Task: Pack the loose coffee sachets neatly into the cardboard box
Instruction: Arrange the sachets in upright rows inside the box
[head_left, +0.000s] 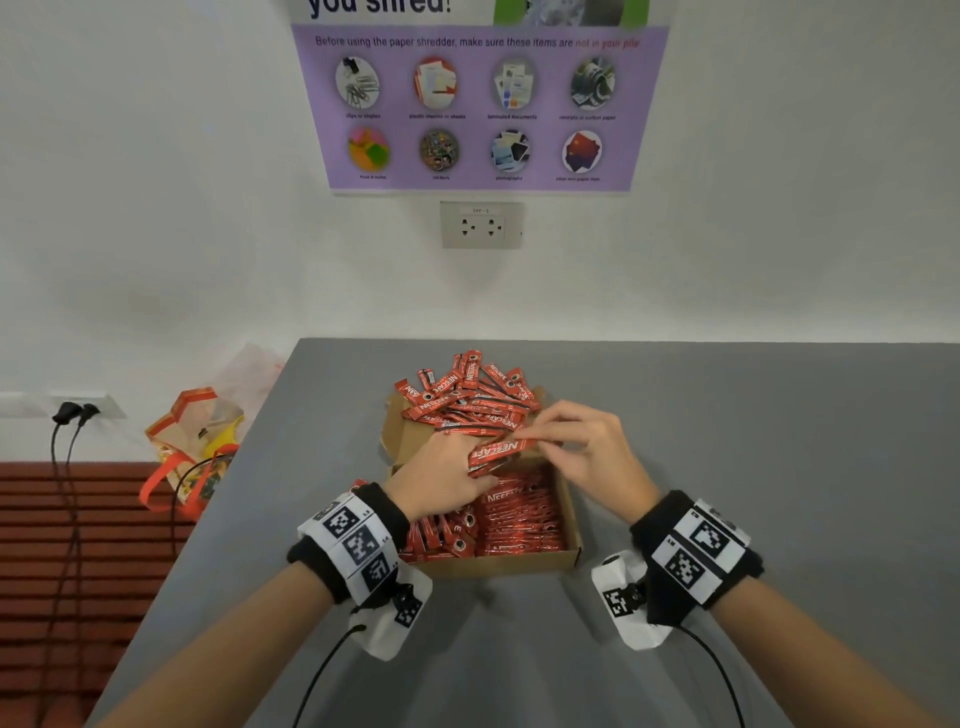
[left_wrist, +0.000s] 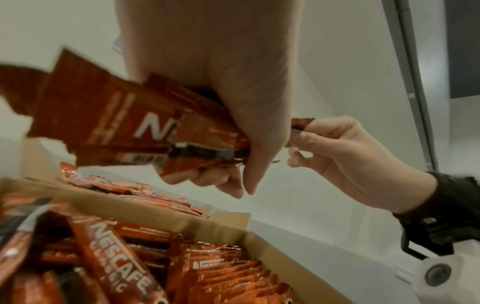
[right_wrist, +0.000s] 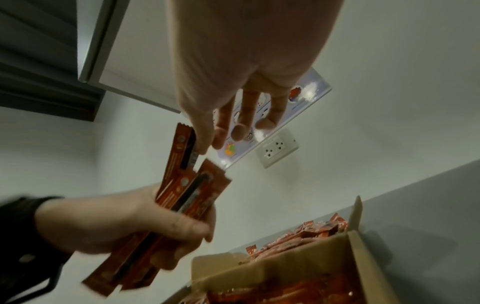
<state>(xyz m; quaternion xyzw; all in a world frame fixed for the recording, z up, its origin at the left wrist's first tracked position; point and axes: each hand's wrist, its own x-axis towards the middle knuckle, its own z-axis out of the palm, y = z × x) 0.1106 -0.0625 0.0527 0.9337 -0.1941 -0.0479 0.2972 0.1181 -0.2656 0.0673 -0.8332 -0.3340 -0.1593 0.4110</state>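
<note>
Over the half-filled box our left hand grips a bundle of sachets while the right hand pinches one end to square it for packing; the loose pile lies just beyond, on the far flap.

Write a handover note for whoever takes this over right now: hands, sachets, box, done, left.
Left hand: grips a small bundle of red foil coffee sachets above the box.
Right hand: pinches the end of one sachet in that bundle, apparently squaring it.
Open brown cardboard box sits on the grey table; neat rows of sachets already fill its near right part.
Loose pile of red sachets lies on the far flap, just beyond the box.
Left: seat the held bundle, then pack the pile.
</note>
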